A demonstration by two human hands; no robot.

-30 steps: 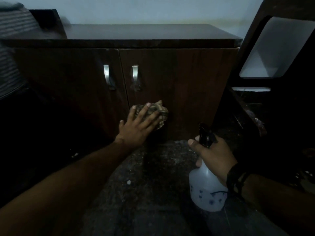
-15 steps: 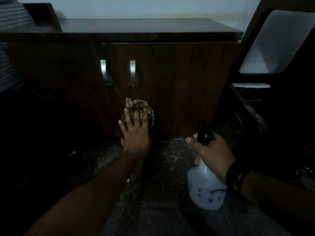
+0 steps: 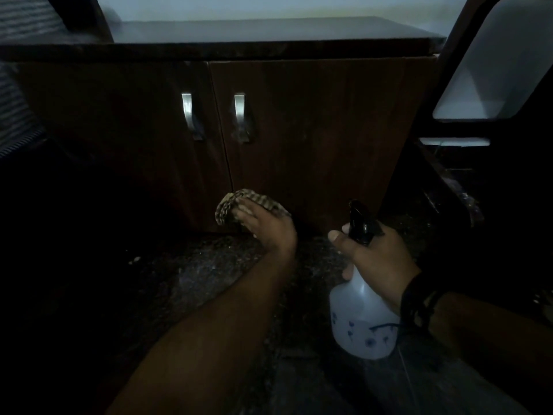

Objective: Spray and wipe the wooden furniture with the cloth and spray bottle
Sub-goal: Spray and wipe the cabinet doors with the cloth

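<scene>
A dark wooden cabinet with two doors and two metal handles fills the upper middle of the view. My left hand presses a striped brown cloth against the bottom of the right door, close to the gap between the doors. To the right, lower down, my right hand grips a white spray bottle by its neck. The bottle's black nozzle points towards the cabinet. A dark band circles my right wrist.
The speckled stone floor runs under my arms to the cabinet's foot. A dark wooden frame with pale openings stands on the right. Something striped fills the far left. The light is very dim.
My left hand has slid the cloth down the right door to its bottom edge and turned leftwards. The right hand with the bottle has hardly moved.
</scene>
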